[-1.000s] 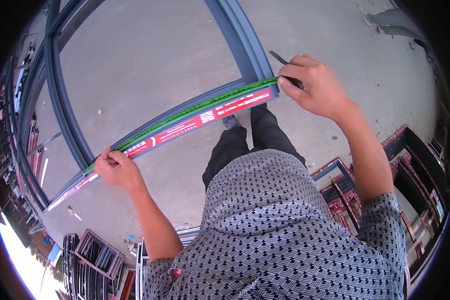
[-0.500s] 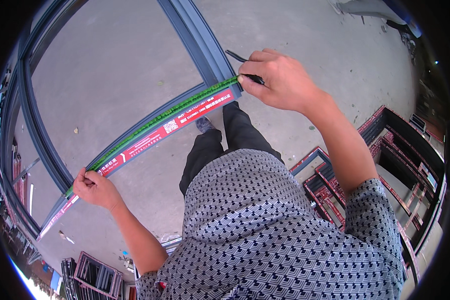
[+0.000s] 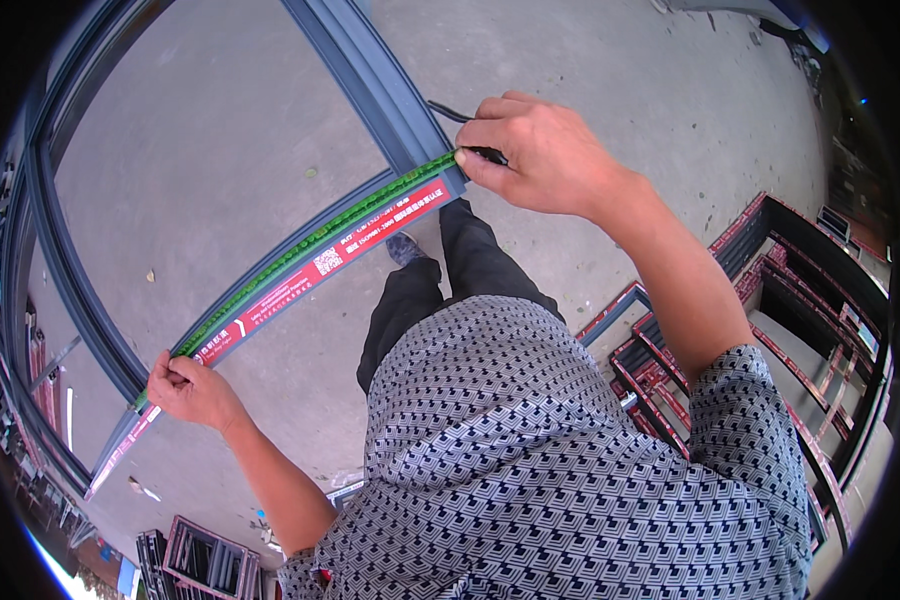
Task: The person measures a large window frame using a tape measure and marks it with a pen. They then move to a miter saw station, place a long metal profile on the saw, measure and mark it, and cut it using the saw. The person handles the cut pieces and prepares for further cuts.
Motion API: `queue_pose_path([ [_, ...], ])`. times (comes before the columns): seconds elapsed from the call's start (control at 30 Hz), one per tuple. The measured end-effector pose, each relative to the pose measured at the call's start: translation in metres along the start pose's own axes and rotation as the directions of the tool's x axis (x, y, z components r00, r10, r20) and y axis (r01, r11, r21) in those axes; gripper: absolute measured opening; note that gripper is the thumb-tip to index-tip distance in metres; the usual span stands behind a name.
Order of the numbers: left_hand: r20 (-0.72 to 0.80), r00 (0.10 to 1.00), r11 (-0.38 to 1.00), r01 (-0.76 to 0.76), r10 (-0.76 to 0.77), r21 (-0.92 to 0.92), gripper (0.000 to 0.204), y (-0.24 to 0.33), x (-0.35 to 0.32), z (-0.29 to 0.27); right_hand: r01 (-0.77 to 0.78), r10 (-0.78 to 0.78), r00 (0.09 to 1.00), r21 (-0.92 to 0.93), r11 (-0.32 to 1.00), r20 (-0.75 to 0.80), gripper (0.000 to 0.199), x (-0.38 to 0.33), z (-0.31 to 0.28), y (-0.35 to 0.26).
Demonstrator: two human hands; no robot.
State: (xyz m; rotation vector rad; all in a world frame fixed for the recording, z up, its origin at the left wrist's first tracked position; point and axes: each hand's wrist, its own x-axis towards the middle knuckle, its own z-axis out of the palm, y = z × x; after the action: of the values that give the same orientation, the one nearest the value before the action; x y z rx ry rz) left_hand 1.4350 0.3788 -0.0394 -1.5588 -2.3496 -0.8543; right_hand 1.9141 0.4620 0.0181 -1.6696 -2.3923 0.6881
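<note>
Lying along the near bar of a grey metal frame (image 3: 365,75) is a long, narrow green strip (image 3: 310,240) with dark marks. My left hand (image 3: 198,393) is closed in a pinch on the strip toward the bar's left end, and the strip shows a little beyond it. At the bar's right corner, my right hand (image 3: 540,155) is closed, its thumb touching the strip's end. A slim black thing (image 3: 448,111) pokes out of that hand, mostly hidden by the fingers; its kind is unclear. A red printed label (image 3: 370,232) runs along the bar's near face.
Stacked dark frames with red edging (image 3: 770,290) stand on the right. Smaller frames (image 3: 210,560) are at the lower left. My shoe (image 3: 405,249) is on the grey concrete floor (image 3: 590,275) beneath the bar. Small debris (image 3: 143,489) lies to the left.
The frame's right corner and my right hand appear slightly farther left, and my left hand slightly lower. Both hands keep their hold, and the strip stays along the bar.
</note>
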Motion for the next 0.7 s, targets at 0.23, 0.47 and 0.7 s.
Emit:
queue_pose_path([
  [0.23, -0.005, 1.0, 1.0, -0.012, 0.012, -0.001, 0.016, 0.0015, -0.0005, 0.0008, -0.001, 0.001, 1.0, -0.002, 1.0, -0.002, 0.021, -0.0001, 0.002, 0.0017],
  [0.47, -0.008, 1.0, 1.0, -0.015, 0.015, 0.004, 0.016, -0.0002, 0.0003, 0.0011, 0.003, -0.003, 1.0, -0.013, 1.0, 0.002, 0.022, -0.0005, 0.0022, 0.0023],
  [0.7, 0.0, 1.0, 1.0, 0.012, -0.012, 0.0, 0.017, -0.0008, -0.0003, 0.0015, 0.055, -0.056, 0.995, -0.016, 0.998, -0.077, 0.019, 0.0003, 0.0074, 0.0046],
])
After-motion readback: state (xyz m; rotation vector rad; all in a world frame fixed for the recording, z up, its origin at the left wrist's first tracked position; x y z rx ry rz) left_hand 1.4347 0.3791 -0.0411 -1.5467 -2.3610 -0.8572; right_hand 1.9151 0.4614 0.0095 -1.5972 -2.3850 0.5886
